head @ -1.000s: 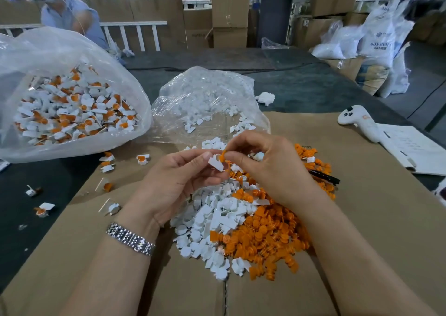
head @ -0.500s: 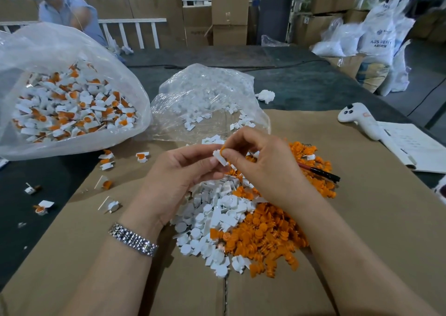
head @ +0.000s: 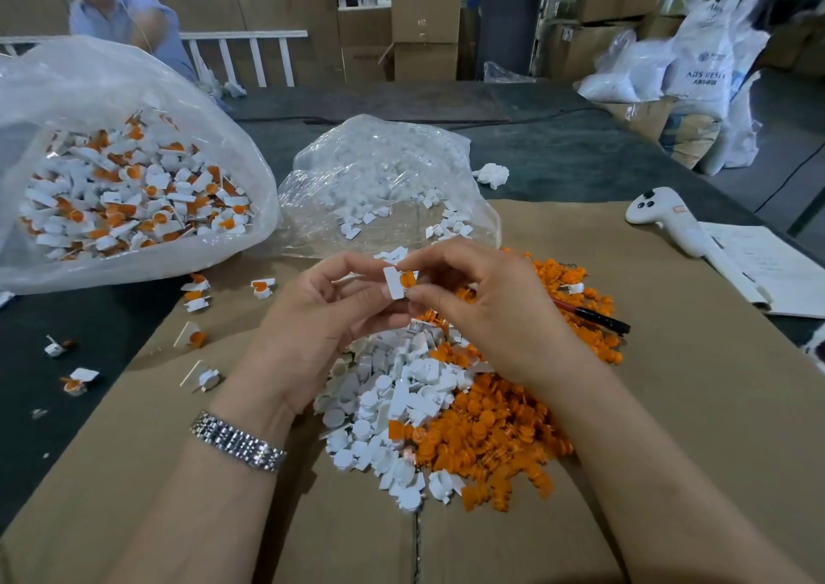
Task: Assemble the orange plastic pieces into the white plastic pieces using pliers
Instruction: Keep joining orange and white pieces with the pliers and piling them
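My left hand point(head: 321, 315) pinches a small white plastic piece point(head: 393, 283) above the pile. My right hand point(head: 486, 311) pinches an orange piece point(head: 407, 279) that sits against the white one. Below my hands lies a heap of loose white pieces point(head: 384, 409), with a heap of orange pieces point(head: 495, 440) to its right, both on flattened cardboard point(head: 669, 405). A red and black handle, perhaps the pliers point(head: 593, 315), pokes out from behind my right hand. Its jaws are hidden.
A big clear bag of assembled white-and-orange pieces point(head: 129, 199) sits at the left. A smaller clear bag of white pieces point(head: 384, 186) lies behind my hands. Loose assembled pieces point(head: 196, 293) dot the left side. A white controller point(head: 665, 217) and papers point(head: 768, 266) lie right. Another person point(head: 120, 16) stands far left.
Both hands have lifted a little from the pile. The white piece has turned so its flat face shows, and the orange piece now sits against it.
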`<control>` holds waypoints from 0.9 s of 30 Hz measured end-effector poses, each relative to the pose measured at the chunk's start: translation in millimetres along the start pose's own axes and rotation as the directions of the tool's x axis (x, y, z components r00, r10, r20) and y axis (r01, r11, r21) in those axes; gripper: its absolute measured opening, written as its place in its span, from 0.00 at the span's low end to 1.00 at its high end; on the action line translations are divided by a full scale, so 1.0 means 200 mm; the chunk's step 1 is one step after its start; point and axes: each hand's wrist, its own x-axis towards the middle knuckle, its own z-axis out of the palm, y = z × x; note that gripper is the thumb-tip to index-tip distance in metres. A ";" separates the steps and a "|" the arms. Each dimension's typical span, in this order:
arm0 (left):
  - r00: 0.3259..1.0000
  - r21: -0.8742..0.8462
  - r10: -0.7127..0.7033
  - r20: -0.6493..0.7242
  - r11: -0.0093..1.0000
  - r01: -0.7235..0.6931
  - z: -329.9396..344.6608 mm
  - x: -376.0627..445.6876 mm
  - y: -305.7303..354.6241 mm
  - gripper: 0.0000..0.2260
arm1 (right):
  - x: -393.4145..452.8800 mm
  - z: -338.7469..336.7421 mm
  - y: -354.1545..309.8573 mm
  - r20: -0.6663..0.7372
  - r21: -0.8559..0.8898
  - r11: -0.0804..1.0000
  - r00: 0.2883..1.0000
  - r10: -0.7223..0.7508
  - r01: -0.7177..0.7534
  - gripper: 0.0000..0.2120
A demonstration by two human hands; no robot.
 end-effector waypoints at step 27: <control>0.980 -0.017 -0.053 -0.192 0.999 0.050 0.00 0.03 -0.02 0.09 | 0.02 -0.06 0.08 -0.129 -0.416 0.883 0.975 0.182 -0.220 0.18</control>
